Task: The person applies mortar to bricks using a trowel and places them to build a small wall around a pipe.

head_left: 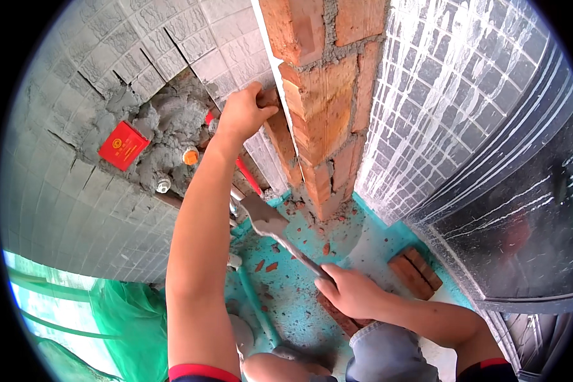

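At far edge of teal floor (363, 245), found brick column (325, 89). Saw left hand (245, 116) half-curled at its left side, could not confirm grip; right hand (347, 291) closed around trowel (265, 218). Judged bricklaying underway, needing steady alignment next.

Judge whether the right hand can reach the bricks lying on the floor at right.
Probably yes: nothing visible stands between the right hand and the bricks, though that hand grips the trowel.
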{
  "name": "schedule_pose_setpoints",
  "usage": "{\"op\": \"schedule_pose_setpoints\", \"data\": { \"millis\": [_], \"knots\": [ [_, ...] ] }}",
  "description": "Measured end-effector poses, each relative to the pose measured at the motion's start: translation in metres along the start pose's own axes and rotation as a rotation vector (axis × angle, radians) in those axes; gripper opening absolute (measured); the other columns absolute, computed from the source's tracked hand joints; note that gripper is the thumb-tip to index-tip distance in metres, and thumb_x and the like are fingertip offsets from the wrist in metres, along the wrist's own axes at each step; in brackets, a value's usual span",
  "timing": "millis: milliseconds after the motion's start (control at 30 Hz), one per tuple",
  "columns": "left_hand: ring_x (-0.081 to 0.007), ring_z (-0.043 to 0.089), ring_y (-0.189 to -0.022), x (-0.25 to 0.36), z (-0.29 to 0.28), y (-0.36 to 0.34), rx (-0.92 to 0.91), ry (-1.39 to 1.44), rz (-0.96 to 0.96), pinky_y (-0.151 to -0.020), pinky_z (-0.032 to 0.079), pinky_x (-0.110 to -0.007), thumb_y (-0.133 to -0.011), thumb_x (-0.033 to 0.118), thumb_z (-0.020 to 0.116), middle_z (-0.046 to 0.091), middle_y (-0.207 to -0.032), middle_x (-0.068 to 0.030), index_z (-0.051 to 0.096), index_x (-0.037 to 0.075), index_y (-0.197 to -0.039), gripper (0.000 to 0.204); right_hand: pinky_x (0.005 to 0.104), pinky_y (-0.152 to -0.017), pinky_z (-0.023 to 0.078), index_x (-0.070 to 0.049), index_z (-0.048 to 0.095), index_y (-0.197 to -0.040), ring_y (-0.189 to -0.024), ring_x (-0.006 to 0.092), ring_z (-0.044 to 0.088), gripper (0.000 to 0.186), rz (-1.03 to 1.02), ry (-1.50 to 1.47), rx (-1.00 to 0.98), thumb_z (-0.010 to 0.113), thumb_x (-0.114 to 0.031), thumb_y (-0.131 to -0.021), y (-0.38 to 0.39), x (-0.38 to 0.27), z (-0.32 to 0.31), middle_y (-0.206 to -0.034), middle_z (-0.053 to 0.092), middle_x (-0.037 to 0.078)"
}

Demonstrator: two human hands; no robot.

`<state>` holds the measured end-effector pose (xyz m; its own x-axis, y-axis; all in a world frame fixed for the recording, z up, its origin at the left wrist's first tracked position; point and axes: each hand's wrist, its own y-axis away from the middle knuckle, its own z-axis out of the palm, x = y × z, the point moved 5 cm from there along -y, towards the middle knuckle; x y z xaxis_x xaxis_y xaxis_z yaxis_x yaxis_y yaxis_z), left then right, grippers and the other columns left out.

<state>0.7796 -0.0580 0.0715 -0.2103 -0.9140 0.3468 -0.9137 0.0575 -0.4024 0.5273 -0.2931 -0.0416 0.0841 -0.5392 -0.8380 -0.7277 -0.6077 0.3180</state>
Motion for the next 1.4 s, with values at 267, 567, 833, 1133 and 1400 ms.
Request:
{"op": "schedule_pose_setpoints", "data": {
  "millis": [267,567,833,1133,1400],
  "knots": [
    [-0.0363,0.067,-0.087,-0.008,0.014,0.008,0.069,0.129,-0.075,-0.077,0.053,-0.041,-0.073,0.023,0.078,0.069,-0.090,-0.0211,0.061,-0.002,-0.099,0.041,0.0485,-0.060,0.048,0.009,0.045,-0.125,-0.069,0.0418,0.062,0.040,-0.199,0.053,0.252,0.050,-0.019,-0.096,-0.054,-0.001,0.011,-0.077,0.062,0.026],
    [-0.0396,0.066,-0.085,-0.007,0.025,0.015,0.040,0.047,-0.035,-0.075,0.052,-0.043,-0.085,0.018,0.069,0.068,-0.090,-0.0223,0.048,-0.003,-0.104,0.036,0.0484,-0.061,0.049,0.010,0.047,-0.124,-0.068,0.0408,0.063,0.041,-0.193,0.140,0.226,0.051,-0.019,-0.096,-0.058,0.016,0.009,-0.076,0.062,0.025],
    [-0.0506,0.061,-0.076,-0.010,0.046,0.020,0.029,-0.069,0.036,-0.067,0.049,-0.056,-0.093,0.018,0.056,0.062,-0.077,-0.0334,0.032,-0.003,-0.106,0.034,0.0478,-0.057,0.048,0.000,0.049,-0.126,-0.062,0.0361,0.063,0.037,0.019,0.025,0.145,0.046,-0.026,-0.099,-0.091,0.037,-0.008,-0.072,0.063,0.019],
    [-0.0490,0.061,-0.085,-0.009,0.058,0.033,-0.029,-0.101,-0.096,-0.071,0.050,-0.053,-0.083,0.013,0.068,0.065,-0.089,-0.0289,0.028,0.000,-0.122,0.057,0.0472,-0.053,0.046,0.006,0.043,-0.130,-0.057,0.0379,0.060,0.042,0.040,-0.031,0.204,0.049,-0.021,-0.097,-0.084,0.038,0.014,-0.066,0.060,0.021],
    [-0.0475,0.062,-0.087,-0.014,0.061,0.033,0.027,-0.029,-0.087,-0.073,0.051,-0.051,-0.078,0.011,0.072,0.066,-0.089,-0.0271,0.032,0.006,-0.118,0.057,0.0442,-0.056,0.046,0.002,0.045,-0.133,-0.060,0.0346,0.062,0.044,-0.026,-0.162,0.380,0.051,-0.023,-0.097,-0.096,0.054,0.021,-0.073,0.061,0.022]
  ]
}}
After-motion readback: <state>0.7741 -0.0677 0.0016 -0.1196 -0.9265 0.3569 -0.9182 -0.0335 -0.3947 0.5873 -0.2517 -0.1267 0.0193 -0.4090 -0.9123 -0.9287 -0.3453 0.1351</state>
